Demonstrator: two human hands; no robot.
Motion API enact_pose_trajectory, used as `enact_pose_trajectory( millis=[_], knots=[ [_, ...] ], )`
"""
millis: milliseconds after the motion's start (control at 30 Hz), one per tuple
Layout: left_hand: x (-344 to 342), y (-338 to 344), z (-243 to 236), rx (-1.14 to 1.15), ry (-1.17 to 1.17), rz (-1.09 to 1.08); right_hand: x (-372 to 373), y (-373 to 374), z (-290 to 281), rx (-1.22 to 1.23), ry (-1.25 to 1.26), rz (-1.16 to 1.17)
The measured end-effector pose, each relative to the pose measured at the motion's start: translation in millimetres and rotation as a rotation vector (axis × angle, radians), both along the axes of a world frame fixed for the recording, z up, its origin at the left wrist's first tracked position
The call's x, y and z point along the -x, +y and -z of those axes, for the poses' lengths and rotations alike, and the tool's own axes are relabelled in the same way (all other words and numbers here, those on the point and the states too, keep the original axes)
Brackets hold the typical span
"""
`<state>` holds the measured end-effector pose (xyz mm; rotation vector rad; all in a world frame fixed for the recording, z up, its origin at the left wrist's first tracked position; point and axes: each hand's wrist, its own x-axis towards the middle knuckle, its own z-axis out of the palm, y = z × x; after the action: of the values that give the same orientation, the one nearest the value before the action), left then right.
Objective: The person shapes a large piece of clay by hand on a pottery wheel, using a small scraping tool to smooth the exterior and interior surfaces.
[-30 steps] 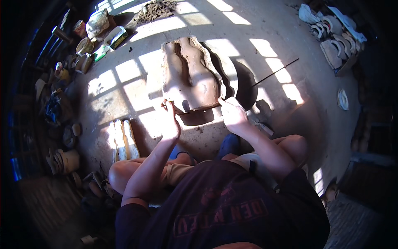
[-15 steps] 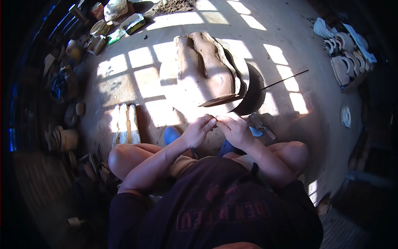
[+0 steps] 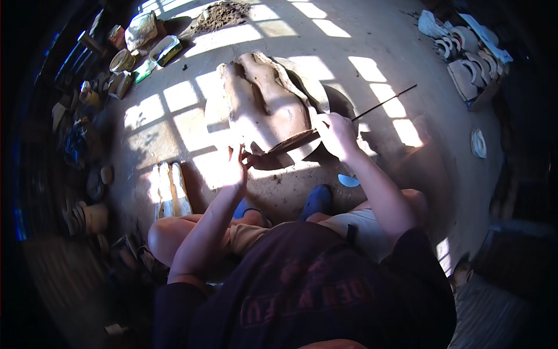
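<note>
Clay form [image 3: 278, 110]: is lying ahead of and between the two hands on a pale round board [image 3: 317, 94], its near edge slanting from the left fingertips up toward the right ones.
Left hand [image 3: 233, 167]: is reaching just beside the form's near left corner; glare is hiding whether fingers are touching or gripping.
Right hand [image 3: 337, 134]: is bending its fingers at the near right edge, seemingly touching; their grip is staying unclear.
Thin rod [image 3: 386, 102]: is lying beyond the right hand.
</note>
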<state>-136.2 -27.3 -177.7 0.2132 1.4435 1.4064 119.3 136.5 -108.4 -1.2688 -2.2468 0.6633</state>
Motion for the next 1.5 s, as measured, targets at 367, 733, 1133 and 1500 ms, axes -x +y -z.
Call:
enact_pose_trajectory(
  millis=[367, 733, 1133, 1500],
  knots=[
    [-7.5, 0.2, 13.3, -0.037, -0.072, 0.003, 9.5, 38.0, 24.5, 0.019, -0.201, -0.147],
    [-2.5, 0.4, 27.7, -0.04, -0.134, -0.002, -13.2, -3.0, 42.0, -0.041, 0.248, -0.081],
    [-34.1, -15.6, 7.3, -0.031, -0.09, 0.446, -25.9, -47.1, 8.0, 0.035, 0.236, 0.021],
    [-65.5, -22.5, -6.0, 0.141, 0.142, 0.604, -81.8, -69.7, 37.8, -0.275, -0.39, -0.315]
  ],
)
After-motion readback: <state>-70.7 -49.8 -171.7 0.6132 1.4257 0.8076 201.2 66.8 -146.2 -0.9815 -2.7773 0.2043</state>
